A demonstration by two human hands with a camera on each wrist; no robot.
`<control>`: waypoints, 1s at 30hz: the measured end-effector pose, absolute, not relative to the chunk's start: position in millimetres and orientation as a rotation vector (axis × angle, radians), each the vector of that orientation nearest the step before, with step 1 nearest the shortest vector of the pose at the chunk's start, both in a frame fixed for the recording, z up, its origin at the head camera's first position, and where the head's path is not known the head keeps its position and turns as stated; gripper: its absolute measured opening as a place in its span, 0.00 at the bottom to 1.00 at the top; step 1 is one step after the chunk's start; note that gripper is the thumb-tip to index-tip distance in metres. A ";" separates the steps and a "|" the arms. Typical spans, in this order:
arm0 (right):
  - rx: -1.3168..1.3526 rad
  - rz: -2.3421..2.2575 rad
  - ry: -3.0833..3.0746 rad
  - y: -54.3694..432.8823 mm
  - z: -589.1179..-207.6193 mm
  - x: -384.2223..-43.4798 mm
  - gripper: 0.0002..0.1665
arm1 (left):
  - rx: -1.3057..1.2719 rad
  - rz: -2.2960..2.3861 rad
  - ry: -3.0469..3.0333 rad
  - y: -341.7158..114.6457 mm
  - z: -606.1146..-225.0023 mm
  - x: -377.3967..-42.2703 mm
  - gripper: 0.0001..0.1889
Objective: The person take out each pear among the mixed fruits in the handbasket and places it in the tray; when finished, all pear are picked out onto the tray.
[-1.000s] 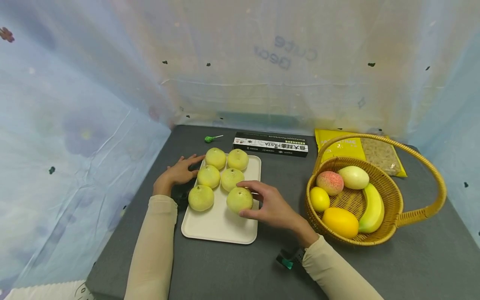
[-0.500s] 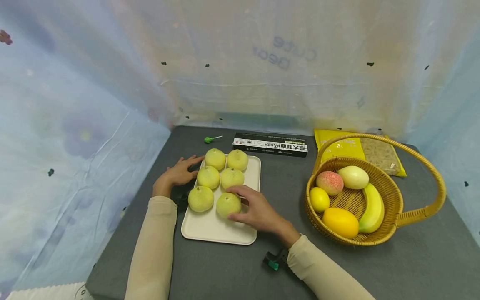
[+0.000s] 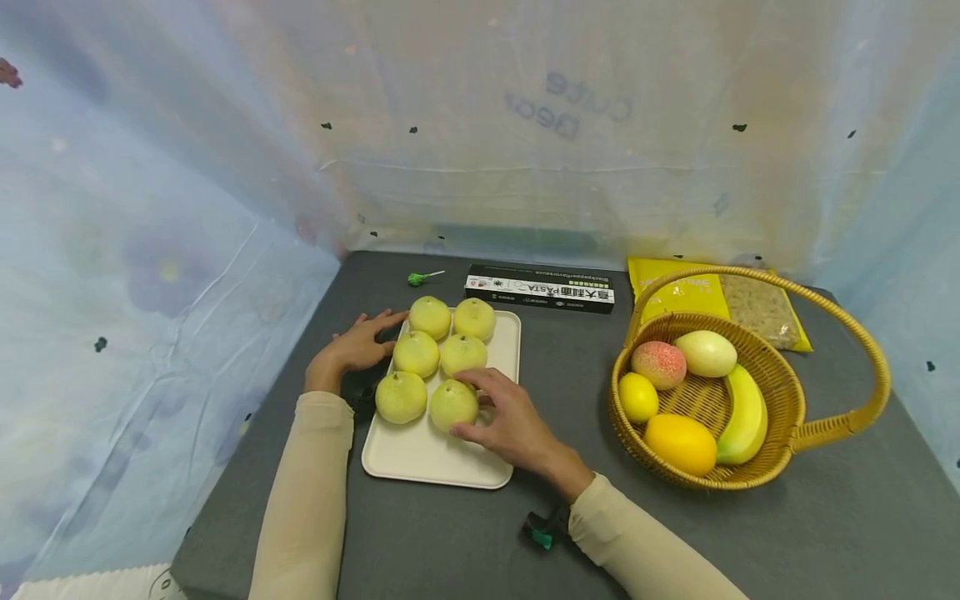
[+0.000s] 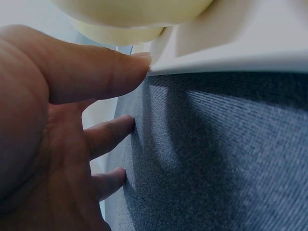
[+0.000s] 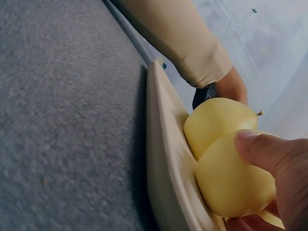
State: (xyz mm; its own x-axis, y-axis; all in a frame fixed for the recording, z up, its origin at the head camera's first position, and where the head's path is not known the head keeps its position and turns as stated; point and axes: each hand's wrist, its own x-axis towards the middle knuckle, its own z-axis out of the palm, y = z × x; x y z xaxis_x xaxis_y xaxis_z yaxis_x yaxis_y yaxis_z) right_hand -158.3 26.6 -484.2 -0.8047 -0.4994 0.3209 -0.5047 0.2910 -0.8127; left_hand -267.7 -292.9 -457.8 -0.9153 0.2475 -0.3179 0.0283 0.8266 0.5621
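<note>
My right hand (image 3: 517,427) holds a round yellow pear (image 3: 452,407) between thumb and fingers, low over the white tray (image 3: 450,462). In the right wrist view this pear (image 5: 233,180) sits at the tray surface and seems to touch the pear (image 5: 216,122) behind it. Several more such pears stand on the tray in two columns, among them one (image 3: 401,398) to the left of the held one. My left hand (image 3: 358,346) rests at the tray's left edge with fingers spread. In the left wrist view its thumb (image 4: 101,72) touches the tray rim and other fingertips rest on the table.
A wicker basket (image 3: 795,400) with a tall handle stands at the right, holding a peach, a banana, a lemon and other fruit. Behind it lies a yellow bag (image 3: 678,292). A black pasta box (image 3: 540,287) and a green lollipop (image 3: 417,279) lie behind the tray.
My right hand has moved left with the pear and lowered it beside the front-left pear. My left hand has stayed at the tray edge.
</note>
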 end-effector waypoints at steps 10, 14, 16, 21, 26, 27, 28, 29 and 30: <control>0.989 1.622 -2.522 39.3 -473.0 -159.7 0.42 | 0.188 0.789 2.632 -290.8 -456.6 -265.9 0.35; 1.032 1.659 -2.507 65.8 -456.0 -162.3 0.39 | 0.204 0.780 2.636 -290.9 -456.5 -266.7 0.35; 1.030 1.669 -2.501 83.5 -446.0 -163.0 0.37 | 0.206 0.779 2.636 -291.7 -457.2 -267.7 0.35; 0.924 1.674 -2.517 136.5 -419.0 -163.4 0.37 | 0.199 0.786 2.633 -292.4 -456.9 -268.5 0.35; 0.821 1.495 -2.575 192.6 -395.1 -162.8 0.33 | 0.209 0.793 2.636 -290.9 -457.6 -268.4 0.35; 0.796 1.447 -2.592 202.9 -390.0 -161.9 0.32 | 0.213 0.787 2.638 -290.8 -457.9 -268.3 0.35; 0.765 1.407 -2.604 212.5 -385.3 -161.4 0.31 | 0.213 0.784 2.640 -290.8 -458.7 -268.7 0.35; 0.731 1.373 -2.617 221.3 -380.2 -160.9 0.30 | 0.215 0.779 2.641 -290.9 -459.0 -268.5 0.35; 0.694 1.355 -2.630 229.2 -375.1 -160.4 0.30 | 0.215 0.776 2.643 -290.9 -459.5 -268.7 0.35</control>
